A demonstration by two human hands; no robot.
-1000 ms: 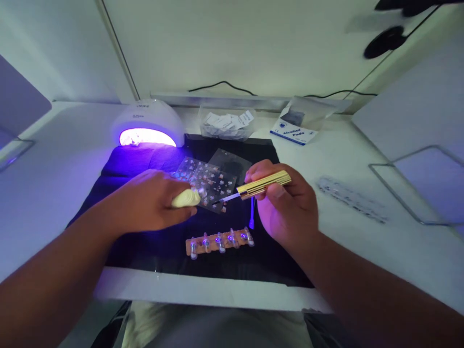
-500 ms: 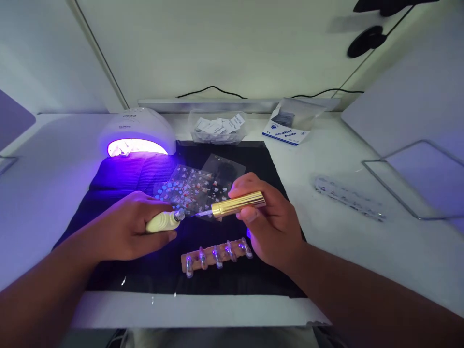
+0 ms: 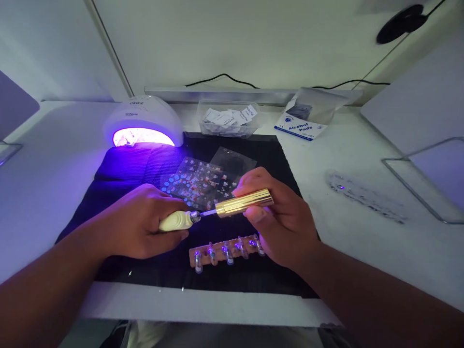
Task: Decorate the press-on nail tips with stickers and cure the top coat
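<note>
- Left hand [image 3: 139,222]: fingers curled around a small cream bottle [image 3: 177,221], held nearly level over the black mat [image 3: 119,193], its metal neck pointing right.
- Right hand [image 3: 281,217]: closed in a pinch on a ribbed gold cap [image 3: 243,203], thumb under and fingers over it; the cap lies level, its thin brush stem pointing left.
- Junction: the stem tip meets the neck of the bottle between the two hands; whether the brush is inside the neck cannot be told, since the spot is small and lit by purple glare.
- Just below the hands: a tan strip [image 3: 226,249] carrying a row of clear nail tips lies on the mat, partly overlapped at its right end by the right hand.
- Behind the hands: a clear sticker sheet [image 3: 197,181] with many small coloured shapes lies flat on the mat, its near edge hidden by the fingers and the cap; a second, darker clear sheet [image 3: 234,160] lies just beyond it.
- Far left of the mat: a white domed lamp [image 3: 143,121] glows purple from its opening.
- Back edge: a clear tub [image 3: 228,118] of small white packets, and beside it to the right a bag of alcohol pads [image 3: 308,118].
- Right of the mat, well apart: a clear strip [image 3: 366,195] lies on the white table [image 3: 362,241].
- Along the wall: black cables [image 3: 221,79].
</note>
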